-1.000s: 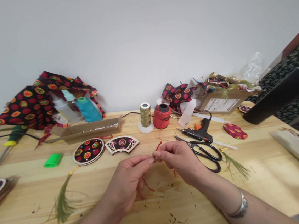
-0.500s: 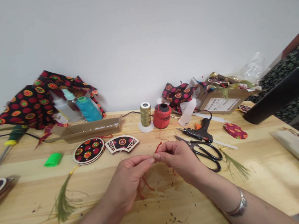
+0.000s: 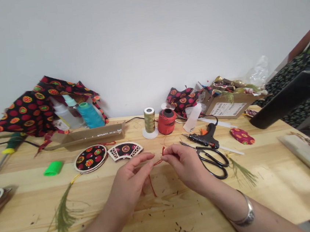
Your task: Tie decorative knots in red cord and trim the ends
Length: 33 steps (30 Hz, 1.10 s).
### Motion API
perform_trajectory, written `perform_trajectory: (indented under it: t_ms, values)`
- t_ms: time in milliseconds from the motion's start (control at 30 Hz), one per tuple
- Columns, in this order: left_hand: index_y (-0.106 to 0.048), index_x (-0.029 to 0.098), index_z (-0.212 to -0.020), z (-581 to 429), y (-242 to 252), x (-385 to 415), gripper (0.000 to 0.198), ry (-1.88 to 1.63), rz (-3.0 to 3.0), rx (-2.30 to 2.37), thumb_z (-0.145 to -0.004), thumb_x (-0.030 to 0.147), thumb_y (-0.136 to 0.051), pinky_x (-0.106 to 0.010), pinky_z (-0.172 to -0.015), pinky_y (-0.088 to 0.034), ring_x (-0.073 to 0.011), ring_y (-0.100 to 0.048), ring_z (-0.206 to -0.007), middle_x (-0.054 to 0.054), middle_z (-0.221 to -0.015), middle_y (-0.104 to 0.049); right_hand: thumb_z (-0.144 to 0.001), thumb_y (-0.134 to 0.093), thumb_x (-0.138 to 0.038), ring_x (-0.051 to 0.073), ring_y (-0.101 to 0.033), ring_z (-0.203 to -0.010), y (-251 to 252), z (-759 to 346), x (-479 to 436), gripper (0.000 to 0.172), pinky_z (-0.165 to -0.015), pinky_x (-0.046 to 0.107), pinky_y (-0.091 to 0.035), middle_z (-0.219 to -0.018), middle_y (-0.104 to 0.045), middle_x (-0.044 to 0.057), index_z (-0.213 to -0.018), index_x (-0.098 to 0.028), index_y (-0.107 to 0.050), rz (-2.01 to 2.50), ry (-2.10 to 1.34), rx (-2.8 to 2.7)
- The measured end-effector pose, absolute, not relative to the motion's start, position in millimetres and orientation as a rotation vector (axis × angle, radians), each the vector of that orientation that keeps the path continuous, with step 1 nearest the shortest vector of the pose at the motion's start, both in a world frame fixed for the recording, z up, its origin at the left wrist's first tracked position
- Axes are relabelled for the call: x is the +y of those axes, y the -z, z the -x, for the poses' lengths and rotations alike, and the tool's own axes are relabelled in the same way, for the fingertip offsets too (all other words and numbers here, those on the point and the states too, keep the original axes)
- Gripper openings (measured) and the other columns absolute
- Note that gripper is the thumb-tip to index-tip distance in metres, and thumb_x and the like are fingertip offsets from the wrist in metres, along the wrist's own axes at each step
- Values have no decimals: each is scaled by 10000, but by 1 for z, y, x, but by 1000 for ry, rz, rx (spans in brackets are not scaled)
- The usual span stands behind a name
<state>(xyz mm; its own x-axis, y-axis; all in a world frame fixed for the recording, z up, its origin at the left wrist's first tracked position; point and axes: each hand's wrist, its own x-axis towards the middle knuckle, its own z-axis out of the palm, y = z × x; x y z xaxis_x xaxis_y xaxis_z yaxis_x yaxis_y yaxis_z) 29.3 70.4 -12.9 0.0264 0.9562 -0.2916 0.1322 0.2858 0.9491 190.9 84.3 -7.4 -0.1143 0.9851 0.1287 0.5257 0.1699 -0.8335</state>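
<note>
And here's the right hand (image 3: 186, 166), pinching a short red thread (image 3: 158, 162) between thumb and fingertips, held up just above the worktop (image 3: 265, 196). The left hand (image 3: 129, 185) is open, fingers spread, right beside the strand, though from up here it's hard to say whether they touch it. Black-handled scissors (image 3: 214, 163) lie just to the right, a glue gun (image 3: 203, 140) beyond them. A tight fingertip pinch is the smart grip on a strand this fine: good control, nothing slipping.
</note>
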Motion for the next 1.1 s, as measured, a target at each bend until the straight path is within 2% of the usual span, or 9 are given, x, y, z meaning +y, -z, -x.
perform_trajectory:
  t_ms: [67,133,300,433,533,733,867,967,1100]
  values:
    - [-712,215,-834,-28,13,72,224,-930,-1297,1485,-711,380,-622,-322,-718,-467,-216,-582,-889,-63,-1051,-612,-808,-542,-168,152,-553,-680,6,-192,83,116,-637,255,-391,-707,-639,18,-719,-171,-616,1471,-622,-1825]
    - [-713,207,-705,-28,12,74,172,-950,-1442,1537,-709,350,-618,-358,-879,-397,-257,-503,-1085,-69,-1146,-568,-834,-520,-176,171,-561,-710,6,-193,82,129,-652,272,-391,-741,-642,42,-743,-164,-610,1501,-396,-1921]
    - [-696,214,-676,-29,5,72,170,-1019,-1436,1546,-729,346,-603,-322,-911,-365,-252,-439,-1174,-58,-1163,-565,-874,-468,-183,181,-549,-701,15,-194,81,168,-633,281,-375,-738,-618,51,-764,-166,-594,1499,-6,-2017]
    - [-670,201,-676,-30,4,68,152,-1049,-1224,1443,-726,338,-625,-258,-672,-434,-190,-592,-877,-54,-1165,-598,-879,-455,-170,175,-533,-695,22,-196,81,170,-627,279,-362,-738,-601,46,-761,-177,-578,1468,118,-2032]
    - [-632,189,-728,-31,5,66,162,-991,-1024,1199,-771,340,-592,-215,-452,-351,-103,-540,-553,-68,-1003,-673,-880,-452,-174,177,-536,-697,21,-196,80,169,-628,279,-361,-736,-602,49,-760,-175,-571,1475,84,-2017]
    - [-662,192,-695,-33,8,66,124,-910,-1236,1153,-769,272,-604,-232,-575,-408,-132,-521,-621,0,-657,-601,-855,-473,-187,185,-551,-688,12,-194,81,130,-622,290,-362,-729,-628,54,-767,-177,-568,1538,-261,-1885]
    - [-699,225,-688,-33,15,62,115,-1007,-1605,1222,-752,224,-604,-235,-619,-411,-151,-507,-702,0,-714,-517,-817,-506,-227,123,-486,-567,8,-191,84,125,-543,246,-353,-692,-628,26,-702,-183,-529,1402,-925,-1518]
    - [-712,240,-738,-36,16,60,171,-962,-1818,1221,-784,207,-550,-240,-603,-413,-154,-506,-675,-4,-703,-489,-789,-525,-306,59,-314,-409,4,-189,84,184,-411,198,-228,-609,-596,-7,-675,-184,-449,1147,-1487,-1120]
    - [-707,232,-724,-40,10,62,212,-836,-1913,1269,-810,219,-513,-251,-573,-414,-161,-527,-611,-4,-619,-492,-731,-605,-334,30,-268,-381,0,-187,82,249,-388,181,-160,-526,-508,-58,-661,-176,-425,971,-1698,-945]
